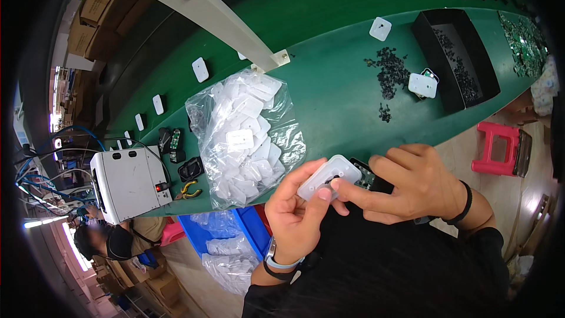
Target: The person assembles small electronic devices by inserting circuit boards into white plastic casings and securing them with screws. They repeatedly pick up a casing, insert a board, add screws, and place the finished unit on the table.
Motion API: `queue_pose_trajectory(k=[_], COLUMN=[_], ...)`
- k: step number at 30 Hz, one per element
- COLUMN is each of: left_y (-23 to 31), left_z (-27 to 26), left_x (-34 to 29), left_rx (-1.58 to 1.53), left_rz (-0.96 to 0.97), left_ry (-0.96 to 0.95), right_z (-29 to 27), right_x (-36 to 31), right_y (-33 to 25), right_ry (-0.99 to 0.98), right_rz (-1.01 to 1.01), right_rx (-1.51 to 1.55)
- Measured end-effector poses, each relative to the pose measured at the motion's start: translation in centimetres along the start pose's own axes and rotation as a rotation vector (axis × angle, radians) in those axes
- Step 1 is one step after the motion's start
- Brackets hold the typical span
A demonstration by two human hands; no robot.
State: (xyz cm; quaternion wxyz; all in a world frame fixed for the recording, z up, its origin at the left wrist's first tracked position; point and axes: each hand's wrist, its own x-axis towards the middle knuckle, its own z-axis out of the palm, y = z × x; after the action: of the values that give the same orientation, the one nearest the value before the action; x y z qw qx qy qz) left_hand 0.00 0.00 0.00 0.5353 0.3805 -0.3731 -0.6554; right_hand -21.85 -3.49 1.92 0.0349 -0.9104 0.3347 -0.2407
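Note:
My left hand (297, 212) is closed around a white plastic cover (315, 184) with rounded corners, its thumb on the face. A small black part (333, 179) sits at the middle of the cover. My right hand (406, 185) reaches in with one fingertip touching that part. Between the right hand's bent fingers shows a dark housing with a green circuit board (362, 171), partly hidden; the hand appears to grip it. Beyond my hands, a clear plastic bag (288, 147) full of white covers (248, 106) lies on the green table (335, 100).
Loose black parts (391, 73) lie near a black box (435, 82), beside white covers (381, 29). Circuit boards (521, 47) are piled far right. Left stand a white machine (130, 182), pliers (188, 190) and a metal post (218, 15). A blue bin (253, 232), pink stool (479, 147) and seated co-worker (118, 241) are below.

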Motion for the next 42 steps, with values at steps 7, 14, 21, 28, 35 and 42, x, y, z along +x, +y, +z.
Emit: queue_pose_trajectory(k=[7, 14, 21, 28, 35, 42], left_y=[0.2, 0.4, -0.7, -2.8, -3.4, -4.7], left_z=[0.4, 0.8, 0.1, -1.2, -2.3, -2.4], left_x=[0.1, 0.6, 1.0, 2.5, 2.8, 3.2], left_rx=[0.072, 0.133, 0.127, -0.112, -0.387, -0.477], left_rz=[-0.012, 0.003, 0.008, -0.193, -0.279, -0.281], left_ry=[0.08, 0.154, 0.144, 0.11, 0.022, -0.026], right_z=[0.0, 1.4, 2.3, 4.0, 4.7, 4.7], right_x=[0.0, -0.9, -0.6, -1.4, -1.0, -0.5], right_y=[-0.1, -0.9, -1.0, 0.3, 0.6, 0.5], right_ry=[-0.015, 0.013, 0.094, 0.023, 0.092, 0.144], right_rz=[0.01, 0.083, 0.264, 0.61, 0.777, 0.806], right_rx=[0.042, 0.046, 0.544, 1.139, 1.246, 1.086])
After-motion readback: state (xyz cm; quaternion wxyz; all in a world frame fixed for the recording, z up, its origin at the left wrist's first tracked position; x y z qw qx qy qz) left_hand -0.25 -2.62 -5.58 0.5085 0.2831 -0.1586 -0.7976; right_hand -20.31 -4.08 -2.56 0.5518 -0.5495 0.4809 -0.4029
